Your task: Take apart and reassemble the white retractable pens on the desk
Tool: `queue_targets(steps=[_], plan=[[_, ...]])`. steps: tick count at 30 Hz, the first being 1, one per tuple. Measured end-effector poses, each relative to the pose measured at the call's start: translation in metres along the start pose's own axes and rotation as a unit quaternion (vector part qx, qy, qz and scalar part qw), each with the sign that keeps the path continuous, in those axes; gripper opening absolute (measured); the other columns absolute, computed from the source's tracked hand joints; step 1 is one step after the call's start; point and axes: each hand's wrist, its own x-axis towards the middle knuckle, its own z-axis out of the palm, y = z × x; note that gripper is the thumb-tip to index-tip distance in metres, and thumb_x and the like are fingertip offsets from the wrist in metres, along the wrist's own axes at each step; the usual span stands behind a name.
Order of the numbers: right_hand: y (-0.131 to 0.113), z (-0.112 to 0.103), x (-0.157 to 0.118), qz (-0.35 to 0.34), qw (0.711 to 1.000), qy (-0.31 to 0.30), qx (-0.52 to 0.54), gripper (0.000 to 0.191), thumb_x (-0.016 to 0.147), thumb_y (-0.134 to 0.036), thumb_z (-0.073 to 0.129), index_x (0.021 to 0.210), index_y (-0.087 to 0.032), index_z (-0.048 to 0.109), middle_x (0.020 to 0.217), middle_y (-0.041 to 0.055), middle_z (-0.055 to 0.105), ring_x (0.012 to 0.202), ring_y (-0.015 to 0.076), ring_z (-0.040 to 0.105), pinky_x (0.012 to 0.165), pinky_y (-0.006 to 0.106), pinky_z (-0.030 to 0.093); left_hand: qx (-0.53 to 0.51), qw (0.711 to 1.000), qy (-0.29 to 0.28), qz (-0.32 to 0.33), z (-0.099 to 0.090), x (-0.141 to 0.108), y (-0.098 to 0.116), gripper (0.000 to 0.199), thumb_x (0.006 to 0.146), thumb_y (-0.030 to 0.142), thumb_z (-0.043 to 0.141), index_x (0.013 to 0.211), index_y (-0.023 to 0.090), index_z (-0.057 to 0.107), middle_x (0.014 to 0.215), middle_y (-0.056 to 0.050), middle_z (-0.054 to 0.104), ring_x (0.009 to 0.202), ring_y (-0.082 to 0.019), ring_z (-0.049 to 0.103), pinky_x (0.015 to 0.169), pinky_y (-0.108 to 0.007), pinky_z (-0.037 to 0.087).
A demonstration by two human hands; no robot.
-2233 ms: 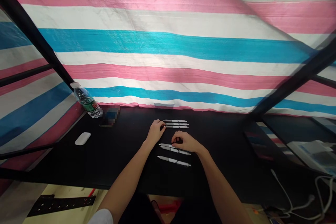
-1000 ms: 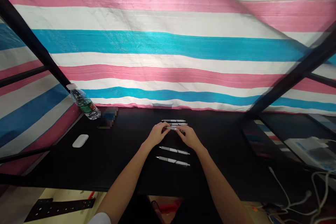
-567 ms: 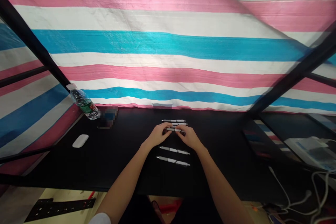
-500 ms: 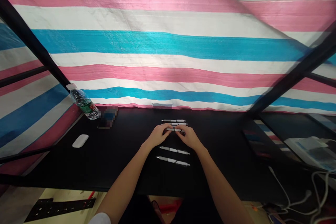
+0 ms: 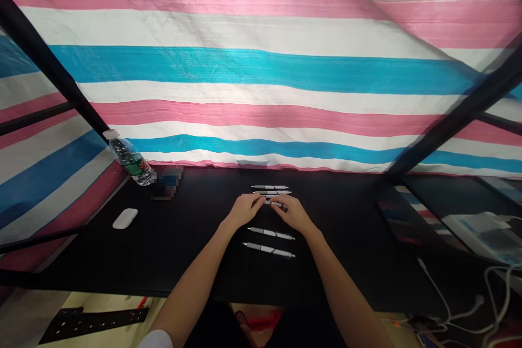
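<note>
My left hand (image 5: 246,210) has its fingertips closed on the left end of a white pen (image 5: 267,202). On the pen's right part, the fingers of my right hand (image 5: 294,212) are pinched. This pen lies crosswise at or just above the black table, and its ends are partly covered by my fingers. Just beyond it are two more white pens, a farther one (image 5: 269,187) and a nearer one (image 5: 278,193) close to my fingertips. Between my forearms rest another white pen (image 5: 271,234) and, closer to me, a white-and-grey pen (image 5: 269,250), both slightly slanted.
On the black table (image 5: 175,250), a water bottle (image 5: 136,167) leans at the back left near a pixelated item (image 5: 167,184). A white case (image 5: 125,218) lies left. A dark glossy panel (image 5: 408,223) and white cables (image 5: 444,304) occupy the right. Striped sheeting hangs behind.
My left fingers have shifted slightly right along the pen, covering more of its left end. My right fingers have moved a little left. The other pens lie as before.
</note>
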Motion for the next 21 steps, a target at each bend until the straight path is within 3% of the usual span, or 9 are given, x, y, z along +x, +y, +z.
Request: queue_targets(steps=[6,9,12,17,21], plan=[[0.0020,0.0006,-0.0003,-0.014,1.000,0.008,-0.002,0.015,0.088,-0.024,0.051,0.094,-0.021,0.066,0.088,0.0052,0.067,0.077,0.0175,0.062,0.072,0.030,0.049,-0.038,0.999,-0.015,0.032,-0.0009,-0.0009,0.0015,0.018,0.087,0.028,0.053,0.102,0.020,0.060,0.090,-0.003,0.066,0.066,-0.014,0.057,0.066,-0.025,0.043],[0.0024,0.0017,-0.0003,-0.011,1.000,0.010,0.007,0.017,0.088,-0.025,0.052,0.097,-0.021,0.066,0.094,0.0058,0.069,0.084,0.0189,0.065,0.076,0.031,0.050,-0.018,0.999,-0.016,0.031,-0.0001,-0.0001,0.0002,0.018,0.091,0.027,0.046,0.090,0.019,0.062,0.084,-0.004,0.066,0.071,-0.016,0.059,0.069,-0.026,0.043],[0.0017,0.0023,-0.0001,-0.008,1.000,0.004,0.021,0.020,0.089,-0.027,0.052,0.100,-0.022,0.067,0.099,0.0062,0.071,0.090,0.0199,0.067,0.081,0.032,0.051,-0.003,1.000,-0.010,0.009,0.0002,0.0006,-0.0008,0.030,0.094,0.031,0.041,0.074,0.018,0.060,0.071,-0.002,0.062,0.067,-0.016,0.058,0.067,-0.026,0.042],[0.0016,0.0019,0.0003,-0.006,1.000,0.001,0.006,0.020,0.089,-0.025,0.052,0.099,-0.022,0.069,0.097,0.0063,0.072,0.086,0.0201,0.067,0.078,0.032,0.052,-0.040,0.999,-0.020,0.027,-0.0005,-0.0008,0.0012,0.018,0.088,0.033,0.054,0.098,0.020,0.060,0.084,-0.002,0.065,0.064,-0.013,0.056,0.063,-0.024,0.042],[0.0021,0.0024,0.0002,-0.001,1.000,-0.001,0.000,0.020,0.088,-0.025,0.052,0.099,-0.022,0.069,0.094,0.0062,0.072,0.080,0.0188,0.067,0.073,0.030,0.052,-0.011,1.000,-0.012,0.021,0.0000,-0.0003,0.0006,0.020,0.092,0.032,0.046,0.086,0.019,0.060,0.080,-0.002,0.065,0.069,-0.014,0.058,0.067,-0.025,0.041]])
